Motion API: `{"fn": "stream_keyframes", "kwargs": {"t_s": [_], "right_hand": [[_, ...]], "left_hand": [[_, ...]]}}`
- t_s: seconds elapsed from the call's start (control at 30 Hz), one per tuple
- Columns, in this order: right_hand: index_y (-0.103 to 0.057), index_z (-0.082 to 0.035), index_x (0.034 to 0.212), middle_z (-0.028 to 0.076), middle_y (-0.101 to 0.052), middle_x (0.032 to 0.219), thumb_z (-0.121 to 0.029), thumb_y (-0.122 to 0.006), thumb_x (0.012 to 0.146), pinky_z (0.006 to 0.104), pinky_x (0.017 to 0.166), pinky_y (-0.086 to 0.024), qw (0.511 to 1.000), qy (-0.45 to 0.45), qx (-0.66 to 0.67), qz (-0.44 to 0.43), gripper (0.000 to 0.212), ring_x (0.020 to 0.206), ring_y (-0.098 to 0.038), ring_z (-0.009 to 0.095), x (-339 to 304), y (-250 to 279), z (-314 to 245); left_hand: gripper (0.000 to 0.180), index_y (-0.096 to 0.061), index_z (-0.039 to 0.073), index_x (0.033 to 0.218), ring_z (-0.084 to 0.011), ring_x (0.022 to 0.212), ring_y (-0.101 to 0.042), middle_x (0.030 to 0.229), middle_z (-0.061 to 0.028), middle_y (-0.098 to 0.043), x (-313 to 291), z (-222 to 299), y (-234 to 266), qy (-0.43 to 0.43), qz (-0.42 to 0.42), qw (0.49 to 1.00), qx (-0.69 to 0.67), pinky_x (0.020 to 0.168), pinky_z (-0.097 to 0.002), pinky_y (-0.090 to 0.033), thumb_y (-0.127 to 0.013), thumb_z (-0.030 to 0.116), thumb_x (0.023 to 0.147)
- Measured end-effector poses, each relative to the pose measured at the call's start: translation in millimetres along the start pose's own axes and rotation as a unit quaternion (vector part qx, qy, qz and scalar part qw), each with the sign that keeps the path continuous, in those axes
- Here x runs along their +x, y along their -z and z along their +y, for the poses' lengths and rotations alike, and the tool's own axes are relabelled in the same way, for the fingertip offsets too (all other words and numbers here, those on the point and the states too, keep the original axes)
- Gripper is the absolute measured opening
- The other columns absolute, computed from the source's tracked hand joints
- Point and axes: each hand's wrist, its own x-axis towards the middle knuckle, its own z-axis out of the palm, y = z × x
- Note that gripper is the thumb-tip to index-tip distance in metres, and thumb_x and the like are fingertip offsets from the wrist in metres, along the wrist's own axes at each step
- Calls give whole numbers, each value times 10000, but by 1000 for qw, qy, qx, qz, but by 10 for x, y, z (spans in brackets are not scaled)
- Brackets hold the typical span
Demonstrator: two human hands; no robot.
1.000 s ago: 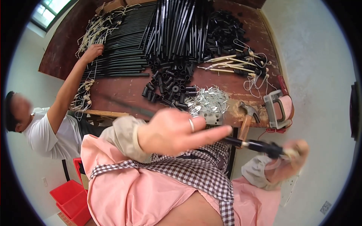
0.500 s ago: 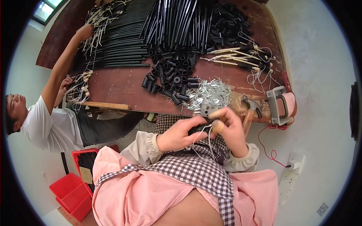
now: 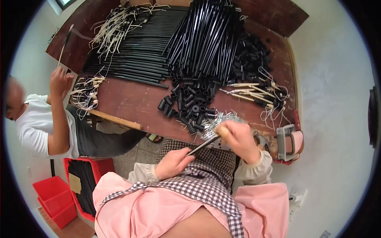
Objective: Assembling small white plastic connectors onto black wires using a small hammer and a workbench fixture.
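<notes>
In front of my apron, both hands hold a slim dark rod (image 3: 203, 146) with a pale, shiny edge. My left hand (image 3: 172, 164) pinches its lower left end, thumb and fingers pressed together. At the upper right end my right hand (image 3: 238, 138) is closed round it, and a yellowish covering shows on a finger or thumb there. What else the right hand may hold is hidden. Just beyond the hands lies a heap of silvery metal pins (image 3: 222, 118), partly covered by my right hand. Beside it spreads a pile of short black tubes (image 3: 188, 104).
Long black rods (image 3: 139, 51) and a stack of glossy black tubes (image 3: 206, 35) cover the far table (image 3: 131, 97). Corded pieces with pale sticks (image 3: 258, 93) lie right. A hammer (image 3: 262, 142) is near the right edge. At left, a co-worker (image 3: 51, 131) raises a corded piece.
My hands have moved apart, and the rod now spans between them; the white cord seen there is out of sight. The co-worker's arm has come back from the table, lifting a piece. My view has shifted.
</notes>
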Motion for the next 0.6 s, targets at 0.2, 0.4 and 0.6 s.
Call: {"fn": "stream_keyframes", "kwargs": {"t_s": [0.2,0.4,0.6], "right_hand": [[-567,-56,771,90,-591,678,-214,-592,835,387,511,-465,911,51,-410,-17,172,628,-612,248,184,-428,817],[-545,-66,923,74,-583,807,-151,-626,809,308,566,-493,959,-115,-259,-29,164,615,-578,222,120,-226,667],[-484,-23,1066,82,-536,962,-193,-573,891,267,648,-449,921,-213,324,31,260,746,-533,136,-509,-120,66]], "left_hand": [[174,-608,12,953,-293,635,-604,720,-162,-602,-95,-132,207,-8,36,996,81,564,-349,-463,-621,137,833],[166,-613,9,867,-323,619,-586,708,-149,-600,21,-77,180,-137,135,978,80,540,-367,-460,-661,156,807],[204,-592,10,870,-316,596,-597,683,-143,-600,68,124,119,-143,8,984,101,531,-375,-478,-665,189,803]]}}
